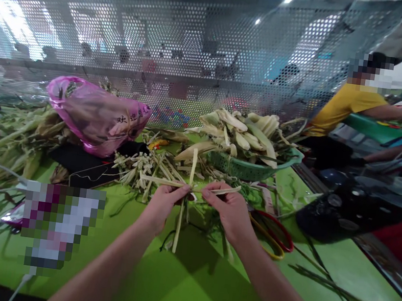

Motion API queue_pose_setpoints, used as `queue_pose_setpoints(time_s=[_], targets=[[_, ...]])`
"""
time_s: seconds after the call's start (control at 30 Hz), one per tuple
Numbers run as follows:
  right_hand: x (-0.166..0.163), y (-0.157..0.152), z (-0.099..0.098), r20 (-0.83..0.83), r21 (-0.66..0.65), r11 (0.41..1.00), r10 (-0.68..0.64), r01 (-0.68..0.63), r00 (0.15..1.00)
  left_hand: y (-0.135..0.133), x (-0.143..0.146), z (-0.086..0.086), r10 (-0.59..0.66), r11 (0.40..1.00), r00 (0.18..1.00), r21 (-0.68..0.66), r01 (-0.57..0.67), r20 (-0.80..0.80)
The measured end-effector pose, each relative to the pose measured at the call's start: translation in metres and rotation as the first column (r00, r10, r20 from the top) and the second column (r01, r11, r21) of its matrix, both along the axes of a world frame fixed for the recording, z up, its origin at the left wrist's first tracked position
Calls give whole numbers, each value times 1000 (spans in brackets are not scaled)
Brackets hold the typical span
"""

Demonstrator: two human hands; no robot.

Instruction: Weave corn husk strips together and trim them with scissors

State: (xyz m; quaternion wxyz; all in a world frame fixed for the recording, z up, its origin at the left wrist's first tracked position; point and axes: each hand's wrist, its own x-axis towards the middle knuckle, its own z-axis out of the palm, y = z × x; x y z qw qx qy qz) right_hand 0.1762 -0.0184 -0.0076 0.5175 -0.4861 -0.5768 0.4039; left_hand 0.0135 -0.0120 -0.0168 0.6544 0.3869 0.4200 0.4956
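Observation:
Pale corn husk strips [193, 167] cross in a plus shape between my hands, above the green table [183, 286]. My left hand [166, 203] pinches them near the crossing, thumb and fingers closed. Just to the right, my right hand [226, 208] pinches the strip that points right, its end sticking out past the fingers. One strip stands up from the crossing and another hangs down toward the table. Behind my hands lies a heap of cut husk pieces [139, 169].
A green basket [250, 169] of dried husks stands behind. Left are a pink plastic bag [95, 112] and more husks [33, 133]. Scissors [279, 235] with red and yellow handles and a dark bottle-like object [326, 211] lie right. A person in a yellow shirt [351, 106] works beyond.

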Motion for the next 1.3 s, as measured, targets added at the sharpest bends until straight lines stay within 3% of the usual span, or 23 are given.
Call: queue_pose_setpoints(time_s=[0.13, 0.23, 0.3, 0.4, 0.5, 0.63, 0.77, 0.83, 0.93, 1.0, 1.13, 1.3], targets=[[-9, -9, 4, 243, 141, 986, 55, -91, 968, 1, 0, 3, 81, 996, 990, -56, -75, 115], [-9, -12, 7, 340, 189, 969, 86, -158, 937, 1, -1, 3, 63, 995, 988, -88, -51, 141], [-4, -11, 10, 324, 142, 967, 156, -211, 933, 1, -2, 2, 12, 996, 995, -93, -3, 95], [7, -8, 15, 79, -16, 962, 273, -273, 959, 1, -4, 1, -62, 997, 998, -43, 62, 7], [14, -3, 16, -132, -126, 971, 187, -204, 973, 0, -3, 3, -104, 994, 993, 40, 106, -52], [17, 4, 13, -117, -144, 980, 117, -134, 986, -2, -1, 4, -123, 991, 985, 30, 127, -120], [24, 6, 17, -116, 11, 999, -42, 44, 992, -2, 0, 4, -109, 985, 962, 103, 138, -250], [25, 4, 19, -4, 124, 988, -94, 94, 996, -2, 1, 4, -101, 971, 934, 169, 167, -344], [17, 0, 19, 320, 253, 967, -80, -3, 944, -3, 5, 3, -130, 933, 886, 249, 261, -444], [10, -1, 16, 444, 266, 961, -57, -72, 894, -3, 7, 2, -161, 901, 856, 282, 331, -491], [4, 3, 8, 436, 250, 965, -36, -83, 899, -6, 10, -1, -200, 864, 801, 284, 416, -564], [5, 4, 4, 323, 238, 970, -39, -41, 946, -11, 12, -3, -199, 866, 782, 267, 422, -590]])
